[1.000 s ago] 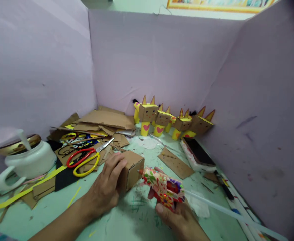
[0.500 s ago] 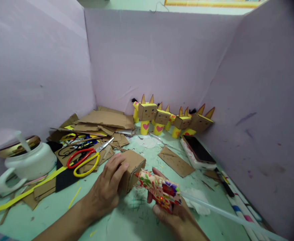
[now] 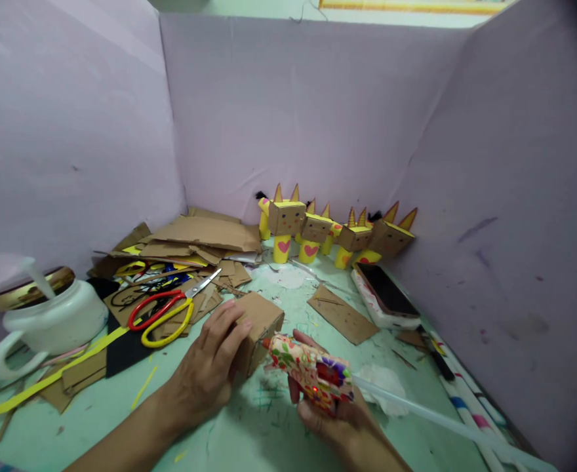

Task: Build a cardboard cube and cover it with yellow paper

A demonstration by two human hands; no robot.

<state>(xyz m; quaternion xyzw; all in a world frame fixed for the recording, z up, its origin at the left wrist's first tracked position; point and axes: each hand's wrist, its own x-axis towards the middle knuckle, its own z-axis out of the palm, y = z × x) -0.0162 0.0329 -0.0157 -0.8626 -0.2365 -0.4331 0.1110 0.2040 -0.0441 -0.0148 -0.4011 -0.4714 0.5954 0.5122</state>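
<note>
My left hand [image 3: 208, 364] is closed on the left side of a small brown cardboard box [image 3: 261, 313] resting on the green table. In my right hand [image 3: 330, 413] is a glue gun [image 3: 311, 370] wrapped in flowery paper, with a small red light lit on its body. Its orange-red nozzle points left, at the near right edge of the box; whether it touches cannot be made out. A long clear glue stick [image 3: 431, 413] runs out of the gun's back to the lower right. The undersides of both hands are hidden.
Red-and-yellow scissors [image 3: 168, 318] lie on cardboard scraps [image 3: 200, 239] at the left, by a white cup [image 3: 52, 321]. Several cardboard animal figures [image 3: 287, 219] stand at the back. A phone [image 3: 387, 292], a flat cardboard piece [image 3: 341, 314] and markers [image 3: 465, 400] lie right.
The whole view has shifted slightly, with the surroundings a little further left. Both hands, the box and the glue gun keep nearly the same positions relative to each other.
</note>
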